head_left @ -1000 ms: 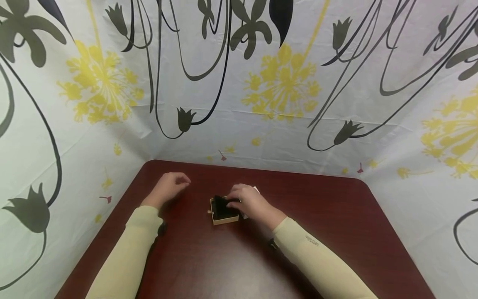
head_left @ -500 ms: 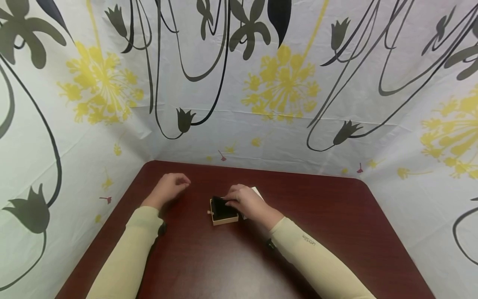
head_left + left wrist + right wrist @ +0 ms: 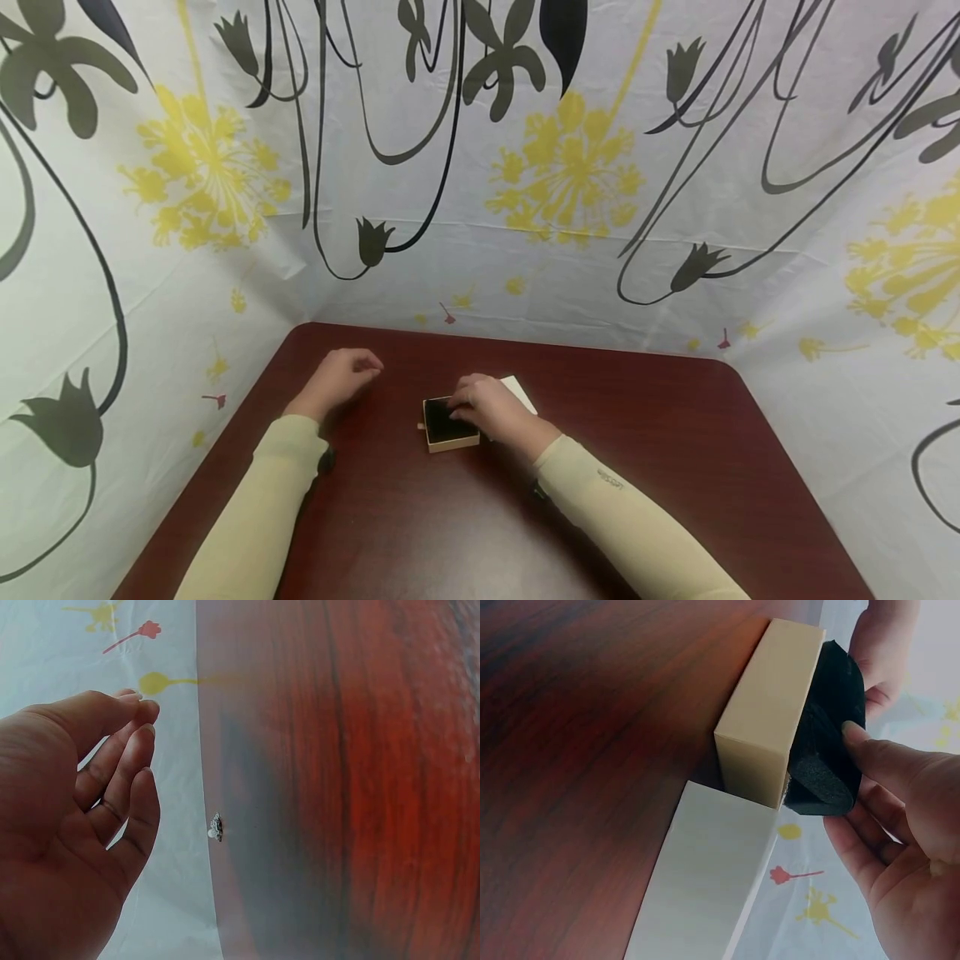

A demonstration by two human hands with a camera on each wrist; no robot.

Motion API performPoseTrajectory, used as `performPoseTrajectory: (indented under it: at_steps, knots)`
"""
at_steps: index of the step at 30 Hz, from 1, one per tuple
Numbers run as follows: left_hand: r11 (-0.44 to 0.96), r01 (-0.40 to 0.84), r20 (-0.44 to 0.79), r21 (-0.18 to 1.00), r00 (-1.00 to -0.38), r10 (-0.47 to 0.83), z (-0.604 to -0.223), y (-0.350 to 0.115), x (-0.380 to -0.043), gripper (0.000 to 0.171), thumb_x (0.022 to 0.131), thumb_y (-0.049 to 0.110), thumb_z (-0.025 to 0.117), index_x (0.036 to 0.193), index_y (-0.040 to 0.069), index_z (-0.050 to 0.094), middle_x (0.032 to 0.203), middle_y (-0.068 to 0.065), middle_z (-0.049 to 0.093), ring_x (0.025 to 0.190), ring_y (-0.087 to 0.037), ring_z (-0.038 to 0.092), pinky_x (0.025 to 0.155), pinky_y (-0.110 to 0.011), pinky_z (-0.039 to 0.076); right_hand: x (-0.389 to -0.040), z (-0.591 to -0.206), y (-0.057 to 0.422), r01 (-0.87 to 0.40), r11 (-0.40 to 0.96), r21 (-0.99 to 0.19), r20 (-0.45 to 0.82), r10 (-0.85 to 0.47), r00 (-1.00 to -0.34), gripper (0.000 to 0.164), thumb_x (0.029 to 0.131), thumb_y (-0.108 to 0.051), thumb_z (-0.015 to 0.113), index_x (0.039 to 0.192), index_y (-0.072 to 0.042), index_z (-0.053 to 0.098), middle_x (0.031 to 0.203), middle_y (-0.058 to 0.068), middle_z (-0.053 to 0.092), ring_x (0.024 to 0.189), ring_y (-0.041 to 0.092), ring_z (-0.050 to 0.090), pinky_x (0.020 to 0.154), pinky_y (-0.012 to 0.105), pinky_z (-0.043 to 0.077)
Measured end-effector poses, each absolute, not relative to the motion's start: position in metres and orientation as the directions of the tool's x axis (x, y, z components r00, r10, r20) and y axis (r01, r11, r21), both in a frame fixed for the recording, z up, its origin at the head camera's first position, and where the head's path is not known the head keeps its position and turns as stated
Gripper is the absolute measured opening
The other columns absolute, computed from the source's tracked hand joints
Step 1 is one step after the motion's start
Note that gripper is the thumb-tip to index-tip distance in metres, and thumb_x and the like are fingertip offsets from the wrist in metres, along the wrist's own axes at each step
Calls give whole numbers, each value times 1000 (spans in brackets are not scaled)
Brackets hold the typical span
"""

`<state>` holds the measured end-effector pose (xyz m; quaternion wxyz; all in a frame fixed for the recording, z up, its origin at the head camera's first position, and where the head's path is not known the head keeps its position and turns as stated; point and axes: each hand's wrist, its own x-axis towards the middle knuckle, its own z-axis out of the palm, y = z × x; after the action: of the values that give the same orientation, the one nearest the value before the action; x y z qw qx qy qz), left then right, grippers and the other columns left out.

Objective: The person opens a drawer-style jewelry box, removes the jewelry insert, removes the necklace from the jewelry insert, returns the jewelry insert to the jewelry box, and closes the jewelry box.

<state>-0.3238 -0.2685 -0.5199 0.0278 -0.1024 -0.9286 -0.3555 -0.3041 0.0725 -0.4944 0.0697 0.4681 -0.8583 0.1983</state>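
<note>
In the head view, a small cream box (image 3: pixel 453 445) with a pull tab on its left side stands open on the table. My right hand (image 3: pixel 491 404) is over its right side. The right wrist view has that hand pinching a soft black pad (image 3: pixel 838 690) between thumb and fingers, at the box's open face. A white box-like piece (image 3: pixel 705 877) lies beside the box, partly behind my right hand in the head view. To the left, my left hand (image 3: pixel 341 379) hovers over the table, fingers loosely curled, holding nothing visible. A small silvery ornament (image 3: pixel 216 827) appears near it.
The dark red-brown table (image 3: pixel 420 517) has rounded far corners. A white cloth (image 3: pixel 450 283) printed with flowers hangs round its back and sides. Both forearms, in pale yellow sleeves, reach in from the front.
My right hand has shifted slightly left over the box, and the black pad's raised left part has gone down. More of the white piece shows behind the hand. The left hand stays put.
</note>
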Motion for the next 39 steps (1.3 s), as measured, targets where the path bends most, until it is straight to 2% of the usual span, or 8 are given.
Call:
performPoseTrajectory:
  at_steps: [16,30,39]
  knots:
    - [729,215,129,650,-976,173,-521,-268,-324,16,109,15,72,119,6,81,116,-9,77,114,-34,71,100,-57,57,-303,-504,67,-844,493,-211,268,-801,-535,5,95,-8,88,98,-12,86,91,-3,71,92,18,69,84,31,59]
    - [728,212,128,652,-977,170,-523,-269,-324,16,109,14,72,119,5,81,115,-9,77,112,-33,71,99,-56,58,-299,-510,64,-848,500,-174,244,-813,-529,8,94,-17,91,99,-13,85,92,-4,66,90,16,65,83,32,58]
    - [731,211,123,649,-977,174,-524,-270,-324,16,109,14,71,120,5,80,115,-8,77,113,-34,71,100,-57,57,-299,-518,61,-835,533,-139,209,-808,-550,11,93,-20,92,100,-17,84,95,-5,65,92,16,66,84,33,59]
